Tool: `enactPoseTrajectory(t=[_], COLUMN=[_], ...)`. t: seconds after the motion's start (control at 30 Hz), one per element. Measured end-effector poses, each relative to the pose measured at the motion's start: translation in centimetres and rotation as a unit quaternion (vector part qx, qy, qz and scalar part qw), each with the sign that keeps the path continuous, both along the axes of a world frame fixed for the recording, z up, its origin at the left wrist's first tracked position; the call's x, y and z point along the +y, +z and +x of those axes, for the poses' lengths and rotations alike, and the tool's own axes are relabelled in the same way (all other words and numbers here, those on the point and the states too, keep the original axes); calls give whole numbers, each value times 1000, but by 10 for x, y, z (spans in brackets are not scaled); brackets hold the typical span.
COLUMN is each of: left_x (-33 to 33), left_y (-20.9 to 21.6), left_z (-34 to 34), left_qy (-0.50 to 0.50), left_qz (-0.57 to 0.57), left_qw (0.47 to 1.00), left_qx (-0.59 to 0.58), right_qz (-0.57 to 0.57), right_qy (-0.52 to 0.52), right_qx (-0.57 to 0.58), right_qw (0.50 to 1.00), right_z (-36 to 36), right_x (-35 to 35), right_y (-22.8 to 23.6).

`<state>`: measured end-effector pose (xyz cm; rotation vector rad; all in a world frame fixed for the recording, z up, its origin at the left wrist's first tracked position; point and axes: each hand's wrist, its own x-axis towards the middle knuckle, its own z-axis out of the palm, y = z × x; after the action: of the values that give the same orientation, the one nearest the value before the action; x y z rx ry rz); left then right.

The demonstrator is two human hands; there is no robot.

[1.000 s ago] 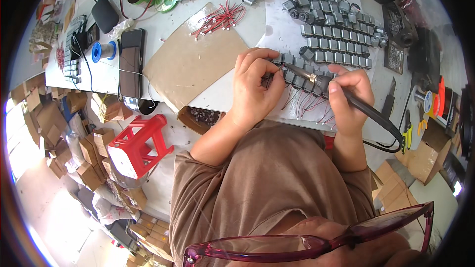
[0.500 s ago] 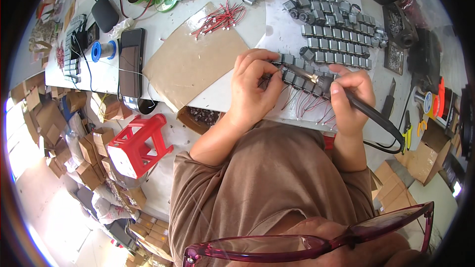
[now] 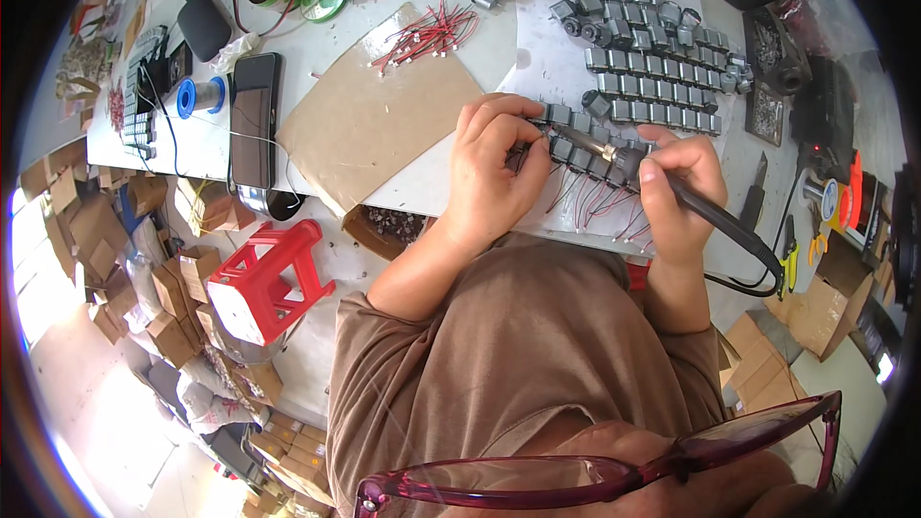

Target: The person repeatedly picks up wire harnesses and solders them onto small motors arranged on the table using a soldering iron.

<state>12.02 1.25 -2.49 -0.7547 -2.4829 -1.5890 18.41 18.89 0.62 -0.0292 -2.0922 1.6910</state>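
Note:
My right hand is wrapped round the handle of a soldering iron, whose metal shaft points left across a row of small silver motors. Close to the iron's tip, my left hand is closed in a pinch at the left end of that row. What lies between its fingertips is too small to make out. Red and black wires trail from the motors toward the table's near edge. More rows of small motors stand on white paper beyond my hands.
A brown board with a pile of red wires lies left of my hands. Farther left are a phone and a solder spool. A utility knife lies at right. A red stool stands on the floor.

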Motion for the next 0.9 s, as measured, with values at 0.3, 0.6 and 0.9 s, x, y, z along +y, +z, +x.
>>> enactPoseTrajectory(t=[0.3,0.6,0.9], left_x=[0,3,-6], left_y=[1,0,17], left_z=[0,1,-6], left_qy=[2,9,15], left_qz=[-7,-12,-47], left_qw=[1000,1000,995], left_qx=[3,10,91], right_qz=[-27,-28,-35], right_qy=[-26,-26,-72], right_qx=[21,11,25], right_qw=[999,999,996], right_z=[5,8,16], right_x=[2,3,9], right_y=[0,0,1])
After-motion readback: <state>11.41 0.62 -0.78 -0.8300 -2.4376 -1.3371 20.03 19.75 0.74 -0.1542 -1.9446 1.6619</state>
